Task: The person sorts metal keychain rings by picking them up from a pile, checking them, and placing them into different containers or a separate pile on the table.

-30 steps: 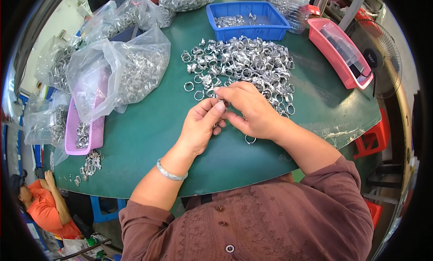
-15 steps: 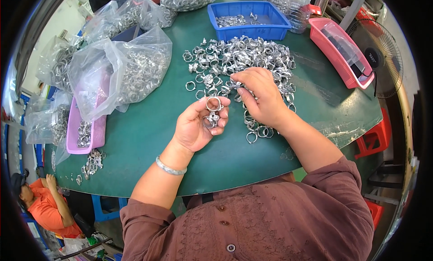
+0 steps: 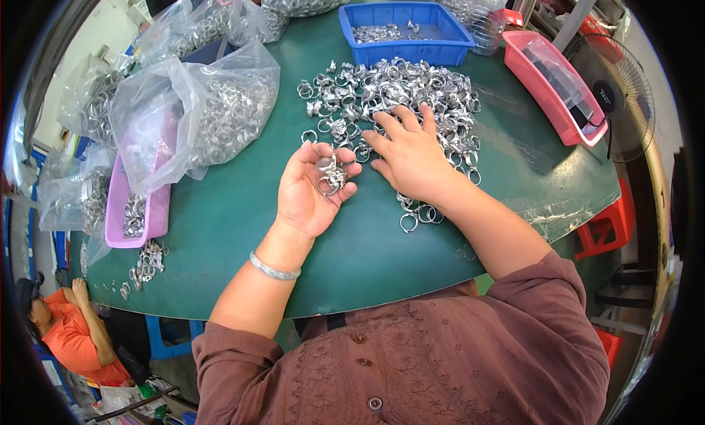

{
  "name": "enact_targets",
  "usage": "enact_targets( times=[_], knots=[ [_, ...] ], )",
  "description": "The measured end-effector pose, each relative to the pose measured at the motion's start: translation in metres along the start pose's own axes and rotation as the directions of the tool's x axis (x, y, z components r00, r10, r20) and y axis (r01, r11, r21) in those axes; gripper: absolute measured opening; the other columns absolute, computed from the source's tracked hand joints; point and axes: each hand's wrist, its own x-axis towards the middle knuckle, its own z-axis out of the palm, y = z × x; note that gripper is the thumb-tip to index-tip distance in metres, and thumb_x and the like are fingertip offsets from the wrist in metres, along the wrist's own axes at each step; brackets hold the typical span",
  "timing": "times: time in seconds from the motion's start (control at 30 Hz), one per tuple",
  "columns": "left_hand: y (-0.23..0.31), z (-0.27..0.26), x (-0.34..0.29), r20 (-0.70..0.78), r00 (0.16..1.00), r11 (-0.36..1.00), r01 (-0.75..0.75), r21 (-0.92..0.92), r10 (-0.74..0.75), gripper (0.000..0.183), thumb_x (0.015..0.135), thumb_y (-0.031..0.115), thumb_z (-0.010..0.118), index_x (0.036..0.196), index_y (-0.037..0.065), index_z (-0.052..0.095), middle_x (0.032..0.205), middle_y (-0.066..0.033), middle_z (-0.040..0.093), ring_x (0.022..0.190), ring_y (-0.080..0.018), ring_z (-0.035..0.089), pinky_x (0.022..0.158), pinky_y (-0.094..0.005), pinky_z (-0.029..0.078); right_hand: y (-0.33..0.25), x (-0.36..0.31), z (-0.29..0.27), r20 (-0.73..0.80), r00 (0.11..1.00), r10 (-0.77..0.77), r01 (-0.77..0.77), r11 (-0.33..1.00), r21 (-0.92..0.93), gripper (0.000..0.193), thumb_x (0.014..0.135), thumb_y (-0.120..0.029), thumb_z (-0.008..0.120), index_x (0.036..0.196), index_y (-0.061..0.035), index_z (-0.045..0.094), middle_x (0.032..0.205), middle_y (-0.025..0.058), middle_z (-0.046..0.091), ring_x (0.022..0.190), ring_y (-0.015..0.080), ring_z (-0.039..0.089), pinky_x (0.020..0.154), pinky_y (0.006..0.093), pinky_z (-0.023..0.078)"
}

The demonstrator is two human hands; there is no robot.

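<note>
A heap of silver metal ring parts, each a hoop with small lugs, lies on the green table in front of me. My left hand is palm up just left of the heap, its curled fingers cradling a few metal ring parts. My right hand reaches over the near side of the heap, palm down, with its fingers spread and touching or hovering just above the rings. Nothing shows gripped in it, though the space under the palm is hidden.
A blue tray holding some rings stands behind the heap. A pink basket is at the right, near a fan. Plastic bags of rings and a lilac basket are at the left. A person in orange sits at lower left.
My right hand has opened from a closer grip over the heap and spread its fingers. My left hand has shifted slightly left, and the ring held up at its fingertips now sits lower.
</note>
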Motion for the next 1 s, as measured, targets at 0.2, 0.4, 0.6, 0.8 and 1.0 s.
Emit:
enact_targets(
  times=[0.2,0.4,0.6,0.8,1.0],
  knots=[
    [0.000,0.001,0.000,-0.080,0.997,0.996,-0.016,0.089,0.023,0.018,0.089,0.025,0.044,0.095,0.011,0.054,0.091,-0.0061,0.061,0.085,-0.0217,0.059,0.066,-0.0334,0.048,0.002,0.002,0.002,-0.004,1.000,0.021,-0.020,0.997,0.071,0.026,0.071,-0.018,0.066,0.095,-0.0092,0.062,0.109,0.0071,0.053,0.113,0.0280,0.040,0.097,0.0608,0.020],
    [-0.002,0.010,-0.002,-0.180,0.984,0.972,0.026,0.235,0.018,0.020,0.087,0.026,0.050,0.090,0.008,0.058,0.086,-0.0052,0.060,0.082,-0.0218,0.059,0.066,-0.0324,0.047,0.011,0.005,0.001,-0.298,0.952,-0.075,0.208,0.871,0.444,0.016,0.070,-0.006,0.063,0.083,-0.0058,0.054,0.093,0.0087,0.057,0.091,0.0278,0.052,0.081,0.0388,0.038],
    [-0.003,0.011,-0.006,-0.187,0.982,0.932,0.074,0.356,-0.007,0.020,0.085,0.030,0.056,0.086,0.010,0.058,0.074,-0.0003,0.056,0.074,-0.0155,0.055,0.062,-0.0281,0.043,-0.002,0.001,-0.011,-0.206,0.977,-0.049,0.164,0.789,0.592,0.031,0.070,-0.002,0.064,0.099,-0.0026,0.051,0.096,0.0121,0.057,0.090,0.0277,0.057,0.077,0.0353,0.045],
    [-0.008,0.022,-0.007,-0.192,0.981,0.838,0.091,0.538,0.017,0.015,0.086,0.026,0.057,0.086,0.011,0.057,0.070,0.0027,0.055,0.068,-0.0098,0.053,0.058,-0.0228,0.041,-0.006,-0.002,-0.011,-0.206,0.977,-0.047,0.174,0.735,0.655,0.044,0.070,-0.001,0.066,0.111,-0.0015,0.048,0.097,0.0121,0.056,0.089,0.0243,0.059,0.076,0.0333,0.047],
    [-0.007,0.020,-0.007,-0.142,0.990,0.866,0.063,0.496,0.009,0.012,0.087,0.022,0.055,0.086,0.011,0.057,0.069,0.0024,0.055,0.066,-0.0093,0.053,0.055,-0.0225,0.040,-0.004,-0.003,-0.012,-0.182,0.983,-0.029,0.145,0.733,0.664,0.050,0.070,-0.001,0.067,0.116,-0.0016,0.046,0.098,0.0126,0.056,0.090,0.0241,0.059,0.077,0.0327,0.047]
  ],
)
